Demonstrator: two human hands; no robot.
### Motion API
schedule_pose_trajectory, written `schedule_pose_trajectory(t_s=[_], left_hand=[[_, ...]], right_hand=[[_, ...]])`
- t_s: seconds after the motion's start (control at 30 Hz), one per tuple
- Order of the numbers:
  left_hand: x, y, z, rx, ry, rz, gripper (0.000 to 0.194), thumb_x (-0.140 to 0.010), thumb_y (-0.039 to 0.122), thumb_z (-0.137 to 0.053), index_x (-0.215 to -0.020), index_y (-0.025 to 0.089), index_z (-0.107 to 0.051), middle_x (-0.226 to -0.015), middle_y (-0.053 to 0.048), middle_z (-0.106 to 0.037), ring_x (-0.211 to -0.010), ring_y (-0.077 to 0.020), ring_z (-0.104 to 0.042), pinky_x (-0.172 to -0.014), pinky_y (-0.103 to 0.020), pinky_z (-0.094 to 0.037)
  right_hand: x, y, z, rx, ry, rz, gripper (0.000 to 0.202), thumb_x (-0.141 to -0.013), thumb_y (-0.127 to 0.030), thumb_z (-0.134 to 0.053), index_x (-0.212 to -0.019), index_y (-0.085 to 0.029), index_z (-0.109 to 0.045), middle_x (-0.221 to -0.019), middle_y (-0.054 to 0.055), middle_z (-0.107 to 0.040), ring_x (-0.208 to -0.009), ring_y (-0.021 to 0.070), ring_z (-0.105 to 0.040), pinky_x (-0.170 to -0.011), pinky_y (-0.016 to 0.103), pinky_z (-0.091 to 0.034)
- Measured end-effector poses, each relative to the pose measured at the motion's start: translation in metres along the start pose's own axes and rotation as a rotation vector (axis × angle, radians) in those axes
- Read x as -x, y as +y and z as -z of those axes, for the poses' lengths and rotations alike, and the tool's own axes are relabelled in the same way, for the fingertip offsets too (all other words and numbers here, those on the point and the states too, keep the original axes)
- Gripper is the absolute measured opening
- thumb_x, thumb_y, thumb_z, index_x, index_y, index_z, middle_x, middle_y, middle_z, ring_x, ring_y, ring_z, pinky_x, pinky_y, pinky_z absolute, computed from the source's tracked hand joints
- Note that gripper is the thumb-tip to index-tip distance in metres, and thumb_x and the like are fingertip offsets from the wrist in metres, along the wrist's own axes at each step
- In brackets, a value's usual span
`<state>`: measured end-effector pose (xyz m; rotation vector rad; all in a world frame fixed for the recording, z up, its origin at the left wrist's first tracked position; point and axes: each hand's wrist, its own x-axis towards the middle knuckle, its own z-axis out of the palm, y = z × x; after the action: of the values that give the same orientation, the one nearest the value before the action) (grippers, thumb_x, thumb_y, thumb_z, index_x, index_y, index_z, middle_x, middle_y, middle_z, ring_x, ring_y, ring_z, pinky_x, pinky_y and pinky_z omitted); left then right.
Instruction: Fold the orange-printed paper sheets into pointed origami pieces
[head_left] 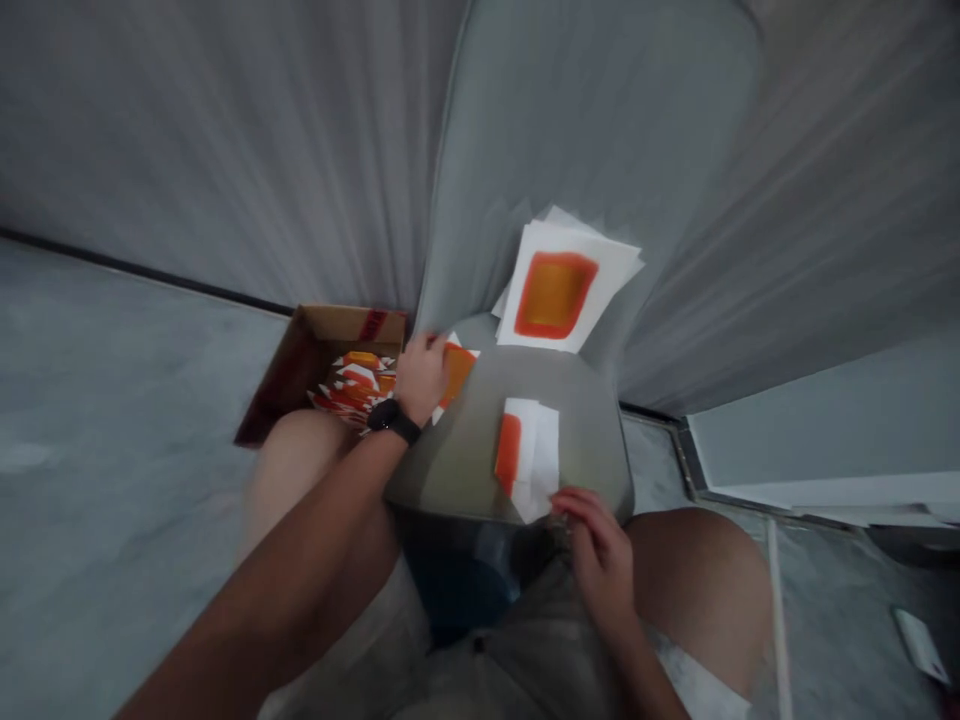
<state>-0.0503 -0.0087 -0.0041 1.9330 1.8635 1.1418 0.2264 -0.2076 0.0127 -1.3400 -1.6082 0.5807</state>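
Note:
My left hand [422,375], with a black watch on the wrist, is closed on an orange and white paper piece [458,372] at the left edge of the chair seat. Near the seat's front lies a folded white paper [536,450] with an orange patch on its left part. The fingers of my right hand [598,540] are close together at this paper's lower right corner; whether they pinch it is too blurred to tell. A stack of white sheets [510,335] with an orange square on top leans against the chair back.
The grey-green chair [592,410] stands between my knees. Left of it, an open cardboard box [319,322] holds several orange and white paper pieces. Grey curtains [225,140] hang behind. A white object [921,645] lies on the floor at the far right.

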Motion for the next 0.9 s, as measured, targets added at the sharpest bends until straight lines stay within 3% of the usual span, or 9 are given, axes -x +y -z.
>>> schedule_pose_trajectory(t_s=[0.1,0.2,0.3,0.4,0.5,0.6,0.73,0.9], left_hand=[[0.015,0.025,0.014,-0.028,0.042,-0.093,0.039,-0.096,0.014,-0.055,-0.131,0.022,-0.070,-0.134,-0.015,-0.063,-0.126,-0.0349,-0.055,-0.113,-0.048,-0.039],[0.043,0.051,0.015,0.006,0.003,-0.215,0.037,-0.098,0.017,-0.053,-0.130,0.024,-0.070,-0.133,-0.013,-0.064,-0.127,-0.0317,-0.056,-0.114,-0.047,-0.040],[0.073,0.067,0.000,0.105,-0.174,-0.274,0.032,-0.101,0.023,-0.053,-0.127,0.027,-0.071,-0.124,-0.010,-0.067,-0.117,-0.0264,-0.063,-0.108,-0.040,-0.048],[0.090,0.070,-0.025,0.085,-0.352,-0.337,0.033,-0.102,0.028,-0.055,-0.131,0.026,-0.069,-0.128,-0.011,-0.067,-0.118,-0.0267,-0.063,-0.106,-0.040,-0.050],[0.090,0.066,-0.044,-0.051,-0.429,-0.459,0.036,-0.102,0.028,-0.056,-0.136,0.023,-0.067,-0.140,-0.014,-0.064,-0.130,-0.0318,-0.057,-0.111,-0.048,-0.046],[0.085,0.063,-0.051,-0.156,-0.478,-0.536,0.036,-0.105,0.030,-0.052,-0.136,0.023,-0.067,-0.145,-0.013,-0.063,-0.133,-0.0331,-0.056,-0.110,-0.053,-0.045],[0.079,0.063,-0.050,-0.150,-0.453,-0.512,0.037,-0.105,0.032,-0.052,-0.137,0.023,-0.066,-0.144,-0.012,-0.064,-0.131,-0.0308,-0.057,-0.110,-0.050,-0.046],[0.071,0.060,-0.054,-0.129,-0.273,-0.387,0.040,-0.102,0.034,-0.057,-0.138,0.018,-0.066,-0.138,-0.015,-0.065,-0.129,-0.0314,-0.058,-0.112,-0.047,-0.048]], right_hand=[[-0.036,0.019,-0.001,-0.024,-0.023,0.017,0.029,-0.097,-0.023,-0.050,-0.101,-0.024,-0.078,-0.097,0.009,-0.075,-0.091,0.0233,-0.073,-0.084,0.040,-0.060],[-0.071,0.048,-0.010,-0.011,-0.053,-0.112,0.032,-0.094,-0.025,-0.049,-0.111,-0.019,-0.076,-0.105,0.011,-0.076,-0.091,0.0237,-0.072,-0.087,0.041,-0.059],[-0.102,0.071,-0.014,0.134,-0.100,-0.308,0.030,-0.090,-0.020,-0.053,-0.110,-0.015,-0.075,-0.108,0.015,-0.077,-0.098,0.0267,-0.072,-0.095,0.044,-0.055],[-0.122,0.082,-0.011,0.181,-0.206,-0.388,0.021,-0.091,-0.021,-0.059,-0.100,-0.016,-0.077,-0.102,0.014,-0.079,-0.095,0.0277,-0.073,-0.094,0.044,-0.055],[-0.128,0.084,-0.006,0.152,-0.249,-0.395,0.013,-0.089,-0.022,-0.067,-0.095,-0.017,-0.078,-0.099,0.011,-0.081,-0.092,0.0256,-0.074,-0.092,0.039,-0.056],[-0.126,0.084,-0.002,0.116,-0.268,-0.401,0.016,-0.089,-0.017,-0.069,-0.102,-0.017,-0.077,-0.102,0.010,-0.081,-0.094,0.0225,-0.075,-0.091,0.035,-0.056],[-0.124,0.086,0.000,0.026,-0.249,-0.484,0.036,-0.090,-0.019,-0.071,-0.126,-0.014,-0.069,-0.101,0.009,-0.081,-0.087,0.0195,-0.075,-0.086,0.033,-0.058],[-0.125,0.085,-0.013,0.082,-0.170,-0.426,0.019,-0.094,-0.027,-0.070,-0.110,-0.018,-0.076,-0.105,0.009,-0.081,-0.094,0.0210,-0.075,-0.086,0.032,-0.057]])
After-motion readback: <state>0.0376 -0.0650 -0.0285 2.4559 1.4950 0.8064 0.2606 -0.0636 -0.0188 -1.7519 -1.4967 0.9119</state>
